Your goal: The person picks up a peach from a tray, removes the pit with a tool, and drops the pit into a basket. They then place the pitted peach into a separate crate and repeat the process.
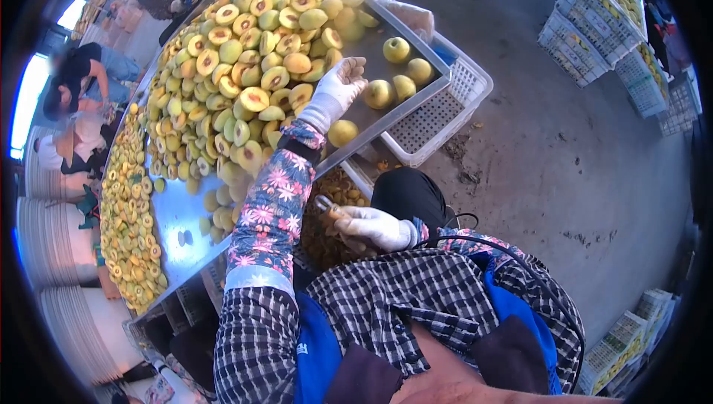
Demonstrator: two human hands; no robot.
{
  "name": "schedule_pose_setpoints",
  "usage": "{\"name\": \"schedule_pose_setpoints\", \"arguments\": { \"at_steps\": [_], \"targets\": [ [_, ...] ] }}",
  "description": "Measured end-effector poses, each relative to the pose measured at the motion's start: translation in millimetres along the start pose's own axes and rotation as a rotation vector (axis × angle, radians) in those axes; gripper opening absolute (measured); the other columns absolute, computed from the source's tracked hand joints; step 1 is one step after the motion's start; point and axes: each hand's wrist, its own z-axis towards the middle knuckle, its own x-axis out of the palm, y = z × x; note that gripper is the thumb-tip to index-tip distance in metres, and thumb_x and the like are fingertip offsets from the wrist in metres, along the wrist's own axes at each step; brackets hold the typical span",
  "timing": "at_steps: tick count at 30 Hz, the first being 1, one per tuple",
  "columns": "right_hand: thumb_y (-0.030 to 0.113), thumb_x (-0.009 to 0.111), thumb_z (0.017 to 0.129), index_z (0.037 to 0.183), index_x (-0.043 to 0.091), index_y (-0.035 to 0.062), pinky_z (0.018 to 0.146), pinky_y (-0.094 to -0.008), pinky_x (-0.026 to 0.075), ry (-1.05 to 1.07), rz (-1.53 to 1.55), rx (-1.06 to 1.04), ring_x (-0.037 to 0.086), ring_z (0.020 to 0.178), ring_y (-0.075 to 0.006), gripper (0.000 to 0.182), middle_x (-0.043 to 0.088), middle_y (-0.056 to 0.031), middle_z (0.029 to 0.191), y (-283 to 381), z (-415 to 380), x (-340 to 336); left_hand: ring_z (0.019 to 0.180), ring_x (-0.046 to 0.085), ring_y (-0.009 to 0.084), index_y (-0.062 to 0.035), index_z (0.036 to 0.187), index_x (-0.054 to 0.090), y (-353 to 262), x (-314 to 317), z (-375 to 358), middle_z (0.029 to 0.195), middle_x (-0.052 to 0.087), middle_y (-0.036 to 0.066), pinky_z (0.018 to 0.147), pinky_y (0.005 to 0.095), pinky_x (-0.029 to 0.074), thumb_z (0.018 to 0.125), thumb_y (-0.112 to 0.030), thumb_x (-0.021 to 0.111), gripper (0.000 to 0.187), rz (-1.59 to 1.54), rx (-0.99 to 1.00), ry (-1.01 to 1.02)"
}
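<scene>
My left hand [338, 92], in a white glove, is over the near edge of the metal table [186, 218]. Its fingers are curled, and anything inside them is hidden. Beside it are several whole yellow peaches [379, 94], and a large heap of peach halves [230, 51] with reddish hollows spreads to its left. Down by my lap, my gloved right hand [375, 227] is closed around a pitting tool [324, 205] with a looped metal end. Below that tool lies a pile of orange-brown scraps [327, 237], partly covered by my arm and hand.
A white plastic crate [438, 118] stands against the table's right edge. Stacked crates of fruit [594, 14] are at the upper right, with more crates [613, 348] at the lower right. Other people [82, 81] work across the table. White stacked containers [56, 240] line the left.
</scene>
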Motion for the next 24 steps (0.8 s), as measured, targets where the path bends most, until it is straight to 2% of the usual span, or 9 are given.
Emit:
{"name": "schedule_pose_setpoints", "arguments": {
  "at_steps": [3, 4, 5, 8, 13, 17, 20, 21, 24],
  "targets": [
    [0.035, 0.054, 0.095, 0.109, 0.051, 0.0126, 0.039, -0.0219, 0.03, -0.042, -0.003, -0.018, 0.042, 0.043, -0.0078, 0.027, 0.048, 0.0014, 0.06, 6, -3, 6, 0.117, 0.053, 0.0162, -0.001, 0.124, 0.053, -25, -13, -44, 0.125, 0.058, 0.007, 0.1, 0.0289, 0.042, 0.084, 0.0, 0.063, 0.042, 0.214, -0.093, 0.096],
    [0.035, 0.054, 0.096, 0.109, 0.051, 0.0128, 0.038, -0.0219, 0.03, -0.045, -0.031, -0.01, 0.042, 0.043, -0.0079, 0.026, 0.048, 0.0016, 0.059, 7, -3, 7, 0.124, 0.05, 0.0228, -0.009, 0.126, 0.056, -19, -24, -51, 0.133, 0.054, 0.008, 0.105, 0.0344, 0.039, 0.082, -0.004, 0.061, 0.045, 0.375, -0.017, 0.342],
    [0.035, 0.054, 0.096, 0.109, 0.051, 0.0131, 0.038, -0.0219, 0.031, -0.05, -0.062, -0.001, 0.041, 0.043, -0.0079, 0.026, 0.047, 0.0018, 0.059, 7, -5, 7, 0.124, 0.05, 0.0228, -0.009, 0.126, 0.056, -13, -30, -57, 0.133, 0.054, 0.008, 0.105, 0.0344, 0.039, 0.082, -0.004, 0.061, 0.045, 0.372, -0.009, 0.339],
    [0.036, 0.054, 0.096, 0.108, 0.05, 0.0125, 0.037, -0.0223, 0.03, -0.052, -0.097, -0.01, 0.041, 0.041, -0.0084, 0.027, 0.048, 0.0019, 0.059, -2, 1, 8, 0.128, 0.044, 0.0347, -0.0265, 0.125, 0.059, -27, -34, -80, 0.143, 0.044, 0.008, 0.106, 0.0425, 0.037, 0.076, -0.009, 0.059, 0.051, 1.036, -0.036, 0.56],
    [0.034, 0.056, 0.095, 0.107, 0.05, 0.012, 0.036, -0.0225, 0.031, -0.053, -0.166, -0.006, 0.042, 0.041, -0.0077, 0.026, 0.048, 0.0019, 0.062, -12, 2, 13, 0.124, 0.046, 0.0353, -0.0199, 0.121, 0.06, -53, -29, -84, 0.139, 0.046, 0.009, 0.104, 0.041, 0.039, 0.073, -0.011, 0.065, 0.049, 1.258, 0.031, 0.565],
    [0.031, 0.057, 0.096, 0.11, 0.05, 0.0098, 0.037, -0.0222, 0.032, -0.114, -0.217, -0.043, 0.043, 0.042, -0.0081, 0.027, 0.049, 0.0016, 0.062, -13, -7, 20, 0.115, 0.055, 0.0291, -0.0153, 0.122, 0.058, -33, -37, -96, 0.123, 0.058, 0.007, 0.098, 0.0372, 0.044, 0.075, -0.011, 0.067, 0.048, 1.221, 0.126, 0.365],
    [0.029, 0.055, 0.097, 0.11, 0.052, 0.0064, 0.039, -0.0224, 0.034, -0.22, -0.325, -0.064, 0.044, 0.042, -0.0094, 0.027, 0.05, 0.0005, 0.061, -11, -18, 22, 0.101, 0.06, 0.0179, -0.0028, 0.122, 0.055, -30, -39, -123, 0.113, 0.06, 0.007, 0.086, 0.0279, 0.05, 0.081, 0.0, 0.063, 0.042, 0.257, 0.245, -0.252],
    [0.029, 0.055, 0.097, 0.11, 0.052, 0.0061, 0.039, -0.0224, 0.034, -0.247, -0.369, -0.078, 0.044, 0.042, -0.0096, 0.027, 0.05, 0.0004, 0.061, -8, -20, 25, 0.103, 0.062, 0.0258, -0.0056, 0.125, 0.055, -35, -45, -138, 0.115, 0.061, 0.011, 0.087, 0.0343, 0.053, 0.082, -0.004, 0.062, 0.043, -0.322, 0.143, -0.287],
    [0.029, 0.05, 0.099, 0.113, 0.049, 0.0061, 0.037, -0.0221, 0.034, -0.204, -0.502, -0.15, 0.045, 0.043, -0.0099, 0.026, 0.052, -0.0018, 0.066, 0, -15, 26, 0.108, 0.06, 0.0384, -0.007, 0.127, 0.053, -60, -58, -208, 0.122, 0.059, 0.019, 0.085, 0.0477, 0.056, 0.087, -0.022, 0.055, 0.043, -1.128, 0.161, -0.146]
  ]
}}
